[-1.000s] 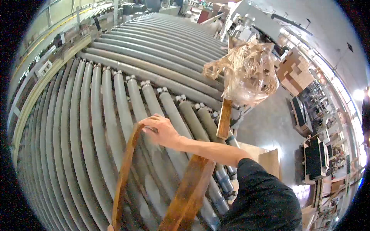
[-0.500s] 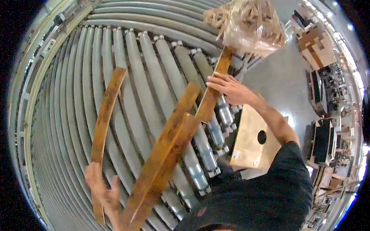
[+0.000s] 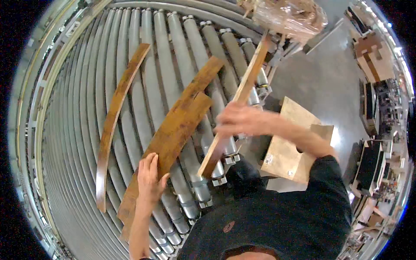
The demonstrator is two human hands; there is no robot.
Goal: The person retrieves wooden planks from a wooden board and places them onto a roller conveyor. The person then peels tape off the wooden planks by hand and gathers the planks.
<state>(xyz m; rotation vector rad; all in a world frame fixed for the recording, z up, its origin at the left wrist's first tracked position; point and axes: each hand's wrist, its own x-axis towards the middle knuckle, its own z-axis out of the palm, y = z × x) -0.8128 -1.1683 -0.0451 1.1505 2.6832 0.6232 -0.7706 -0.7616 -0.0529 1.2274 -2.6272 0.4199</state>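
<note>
My right hand (image 3: 238,119), slightly blurred, is closed around a long brown wooden plank (image 3: 252,71). The plank is tipped up so its pale edge faces me, over the roller ends on the right. Two overlapping brown planks (image 3: 182,125) lie slantwise on the rollers in the middle. On the nearer part of these rests my left hand (image 3: 149,180), fingers laid on the wood and thumb apart. Further left another narrow plank (image 3: 115,112) lies on the rollers, touched by neither hand.
Grey conveyor rollers (image 3: 158,86) stretch under the planks. Past their far right end sits a bundle in clear plastic wrap (image 3: 290,19). A light wooden panel (image 3: 284,149) stands to my right. Boxes (image 3: 375,58) and black-topped stands (image 3: 368,167) line the floor's far side.
My left hand has moved from the left plank onto the middle planks. My right hand has gripped the right plank, tipped it on edge and drawn it nearer. The view has shifted.
</note>
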